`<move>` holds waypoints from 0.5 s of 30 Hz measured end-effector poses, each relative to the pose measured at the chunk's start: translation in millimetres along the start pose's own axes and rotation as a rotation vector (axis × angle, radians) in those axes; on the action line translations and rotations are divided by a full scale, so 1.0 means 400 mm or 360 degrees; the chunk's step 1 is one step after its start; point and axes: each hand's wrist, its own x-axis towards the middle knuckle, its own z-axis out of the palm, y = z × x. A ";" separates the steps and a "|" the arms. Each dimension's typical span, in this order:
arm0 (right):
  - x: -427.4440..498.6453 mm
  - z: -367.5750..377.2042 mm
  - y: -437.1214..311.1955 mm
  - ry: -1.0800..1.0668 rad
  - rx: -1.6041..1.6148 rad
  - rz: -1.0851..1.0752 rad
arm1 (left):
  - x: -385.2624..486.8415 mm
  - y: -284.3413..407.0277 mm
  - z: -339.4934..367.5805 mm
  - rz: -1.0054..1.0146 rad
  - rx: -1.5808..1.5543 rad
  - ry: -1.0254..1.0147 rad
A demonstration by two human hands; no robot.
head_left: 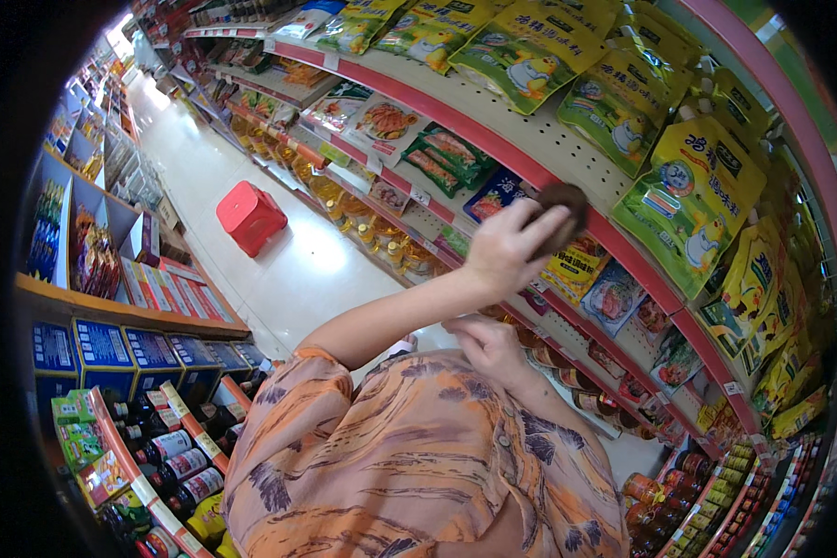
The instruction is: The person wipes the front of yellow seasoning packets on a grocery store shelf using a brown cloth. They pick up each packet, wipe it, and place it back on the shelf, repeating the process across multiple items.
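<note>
My left hand (513,244) reaches across to the red front edge of a store shelf (485,132). Its fingers grip a dark brown, rounded pad or cloth (560,216), blurred, against or just in front of that edge. Yellow and green seasoning bags (697,202) stand on the shelf above and to the right. Below the hand lie flat food packets, among them a blue one (495,195) and a yellow one (575,268). My right hand (492,349) is close to my chest with its fingers loosely curled; no object shows in it, but its palm is hidden.
A red plastic stool (251,216) stands on the tiled aisle floor (307,279). Oil bottles (366,234) line a lower shelf. Blue boxes (101,349) and dark sauce bottles (171,446) fill shelves on the left; jars (645,488) stand at the lower right.
</note>
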 end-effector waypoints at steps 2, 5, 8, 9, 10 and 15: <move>-0.006 0.001 -0.003 -0.0056 -0.0052 -0.0048 | -0.002 0.025 0.020 0.0102 -0.0080 -0.0060; -0.004 -0.009 -0.015 -0.0126 -0.0099 -0.0070 | 0.004 0.031 0.026 0.0141 -0.0034 0.0011; -0.016 -0.015 -0.010 -0.0174 -0.0117 0.0017 | 0.018 -0.006 -0.002 0.0083 0.0049 0.0183; -0.019 -0.011 0.002 -0.0156 -0.0101 -0.0009 | 0.012 -0.035 -0.019 -0.0040 0.0109 0.0123; -0.019 -0.009 0.007 -0.0144 -0.0081 -0.0037 | 0.011 -0.062 -0.042 -0.0123 0.0213 0.0153; -0.023 -0.010 0.009 -0.0160 -0.0058 0.0068 | 0.036 -0.157 -0.124 -0.0436 0.0297 0.0341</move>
